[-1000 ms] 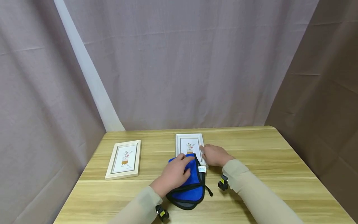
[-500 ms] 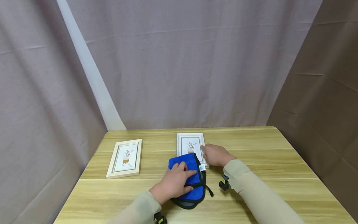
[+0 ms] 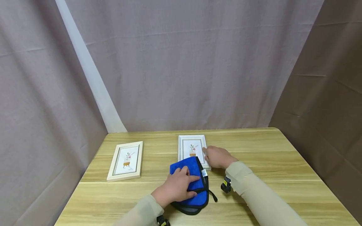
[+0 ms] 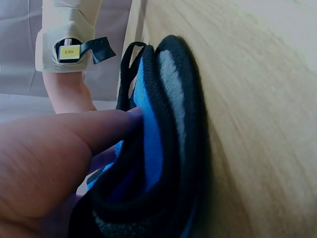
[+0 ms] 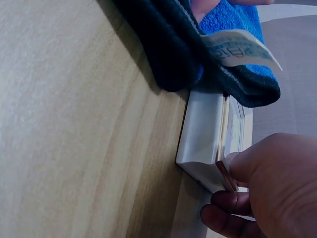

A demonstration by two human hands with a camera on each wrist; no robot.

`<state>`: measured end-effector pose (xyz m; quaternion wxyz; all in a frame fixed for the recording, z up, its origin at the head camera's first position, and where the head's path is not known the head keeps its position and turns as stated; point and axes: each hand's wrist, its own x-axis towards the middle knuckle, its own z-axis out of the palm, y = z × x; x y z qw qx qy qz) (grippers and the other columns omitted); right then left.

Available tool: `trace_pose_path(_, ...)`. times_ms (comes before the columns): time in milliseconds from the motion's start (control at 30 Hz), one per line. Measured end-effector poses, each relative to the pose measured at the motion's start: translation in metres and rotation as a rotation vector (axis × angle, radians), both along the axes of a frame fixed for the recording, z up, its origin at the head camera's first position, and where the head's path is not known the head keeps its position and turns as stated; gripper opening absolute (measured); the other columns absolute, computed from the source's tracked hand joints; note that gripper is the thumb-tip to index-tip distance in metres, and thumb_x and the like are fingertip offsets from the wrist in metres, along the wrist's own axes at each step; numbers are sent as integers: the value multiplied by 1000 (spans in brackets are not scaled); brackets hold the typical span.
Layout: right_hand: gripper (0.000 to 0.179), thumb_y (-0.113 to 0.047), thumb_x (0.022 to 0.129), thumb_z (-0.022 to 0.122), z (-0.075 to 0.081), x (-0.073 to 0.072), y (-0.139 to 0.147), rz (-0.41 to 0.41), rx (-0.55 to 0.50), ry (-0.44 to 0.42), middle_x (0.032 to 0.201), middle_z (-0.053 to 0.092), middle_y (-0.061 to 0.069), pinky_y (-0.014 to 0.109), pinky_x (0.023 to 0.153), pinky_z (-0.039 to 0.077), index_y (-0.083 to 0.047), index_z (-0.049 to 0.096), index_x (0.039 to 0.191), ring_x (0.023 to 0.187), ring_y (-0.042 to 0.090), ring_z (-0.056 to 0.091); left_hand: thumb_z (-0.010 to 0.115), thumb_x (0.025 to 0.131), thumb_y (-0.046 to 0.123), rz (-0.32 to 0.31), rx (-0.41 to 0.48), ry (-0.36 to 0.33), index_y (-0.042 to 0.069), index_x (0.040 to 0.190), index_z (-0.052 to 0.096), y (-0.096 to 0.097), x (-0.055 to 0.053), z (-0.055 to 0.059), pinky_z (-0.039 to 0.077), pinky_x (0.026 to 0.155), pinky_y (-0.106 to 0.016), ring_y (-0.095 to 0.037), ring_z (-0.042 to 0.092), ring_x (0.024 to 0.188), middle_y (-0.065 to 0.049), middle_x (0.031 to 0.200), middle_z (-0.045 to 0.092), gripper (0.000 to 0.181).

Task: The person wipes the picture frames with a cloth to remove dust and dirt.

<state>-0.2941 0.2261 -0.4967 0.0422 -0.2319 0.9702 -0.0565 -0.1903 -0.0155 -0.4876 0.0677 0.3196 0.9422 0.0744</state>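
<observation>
A folded blue cloth with black edging, a white tag and a cord loop lies over the near part of a white picture frame. My left hand rests on the cloth, fingers spread across its top. In the left wrist view the thumb lies straight against the cloth's folded layers. My right hand grips the white frame's right edge. Seen from the right wrist, thumb and curled fingers pinch the frame's corner. Part of the frame's picture is hidden under the cloth.
A cream picture frame with a similar plant print lies flat at the left of the wooden table. Grey-mauve curtains stand behind the table, with a brown one on the right.
My left hand has slid toward me over the cloth, and the cloth's far edge has come slightly nearer. The right hand has kept its grip on the white frame.
</observation>
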Motion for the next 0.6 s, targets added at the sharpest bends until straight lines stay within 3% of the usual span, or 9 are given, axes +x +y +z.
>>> trace_pose_path(300,52,-20,111,61,0,1,-1,-11,-17,-8,130,72,21,55,98,61,5,57,156,118,36,71,84,95,58,-18,10,-85,43,148,70,1,5,3,50,77,-31,-17,48,96,1,113,55,57)
trace_pose_path(600,52,-19,111,61,1,1,0,-14,-25,-6,132,71,23,56,99,60,6,56,156,121,37,70,85,95,55,-98,18,-139,43,148,70,0,9,7,47,78,-26,-12,47,92,4,109,55,57)
